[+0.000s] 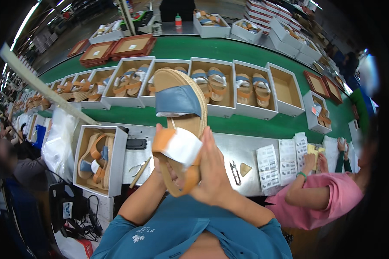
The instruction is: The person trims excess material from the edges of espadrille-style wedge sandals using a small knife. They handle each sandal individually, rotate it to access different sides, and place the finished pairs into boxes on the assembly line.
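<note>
A wedge sandal with a blue front strap, an orange ankle strap and white wrapping is held up in front of me, toe pointing away. My left hand grips its left side near the heel, partly hidden behind the orange strap. Along the right side, my right hand presses its palm and extended fingers against the sole edge and heel. An open white box to my left holds a pair of similar sandals lying on their sides.
Beyond the metal worktable, open shoe boxes line a green conveyor. Thread snips lie right of my hands; pliers lie left. Label sheets are near a co-worker in pink. A plastic bag hangs at left.
</note>
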Demonstrator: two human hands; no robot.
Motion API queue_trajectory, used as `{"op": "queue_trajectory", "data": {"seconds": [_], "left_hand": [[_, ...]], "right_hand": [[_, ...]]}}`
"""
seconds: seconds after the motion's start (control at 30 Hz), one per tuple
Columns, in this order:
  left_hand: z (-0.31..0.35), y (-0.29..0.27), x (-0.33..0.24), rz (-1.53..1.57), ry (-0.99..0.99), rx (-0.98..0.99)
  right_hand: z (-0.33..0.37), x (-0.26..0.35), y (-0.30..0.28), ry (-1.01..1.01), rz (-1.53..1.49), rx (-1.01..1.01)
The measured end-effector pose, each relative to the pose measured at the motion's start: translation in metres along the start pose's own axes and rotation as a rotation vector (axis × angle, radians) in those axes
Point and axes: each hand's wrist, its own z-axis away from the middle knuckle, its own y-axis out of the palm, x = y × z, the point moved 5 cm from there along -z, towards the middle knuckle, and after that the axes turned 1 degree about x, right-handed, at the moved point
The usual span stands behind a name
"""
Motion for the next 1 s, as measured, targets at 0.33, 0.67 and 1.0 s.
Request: {"op": "queue_trajectory", "data": {"seconds": [0.33, 0.67, 1.0], "left_hand": [[0.011, 0.024, 0.000, 0.115, 0.023, -0.084], [0.014, 0.028, -0.002, 0.358, -0.041, 0.094], [0.013, 0.031, 0.000, 0.397, 0.006, 0.014]], "right_hand": [[-0.017, 0.017, -0.004, -0.366, 0.284, 0.158], [-0.009, 0.044, -0.001, -0.473, 0.098, 0.263], [-0.015, 0.039, -0.008, -0.463, 0.170, 0.253]]}}
